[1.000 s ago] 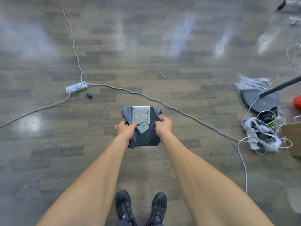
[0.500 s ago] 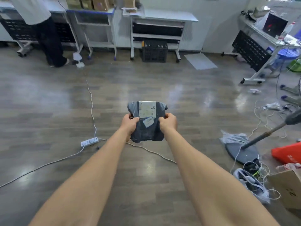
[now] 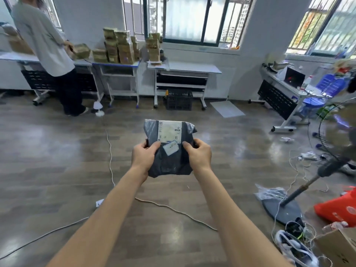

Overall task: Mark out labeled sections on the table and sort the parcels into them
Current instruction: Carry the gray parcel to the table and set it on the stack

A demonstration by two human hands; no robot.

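Note:
I hold a dark grey plastic parcel (image 3: 169,160) out in front of me at chest height, its white shipping label and a smaller tag facing up. My left hand (image 3: 143,157) grips its left edge and my right hand (image 3: 199,156) grips its right edge, thumbs on top. Far ahead against the wall stand white tables (image 3: 192,67), one bare on top and the ones to its left stacked with several brown wrapped parcels (image 3: 119,48).
Another person (image 3: 48,53) stands at the left tables. A white cable (image 3: 110,160) and power strip cross the wooden floor. A standing fan (image 3: 300,187), tangled cords, a red bag (image 3: 339,208) and a cardboard box (image 3: 339,247) crowd the right. A black crate (image 3: 179,99) sits under the table.
My view has lifted from the floor at my feet to the room and the tables ahead. Both hands have kept their grip on the grey parcel.

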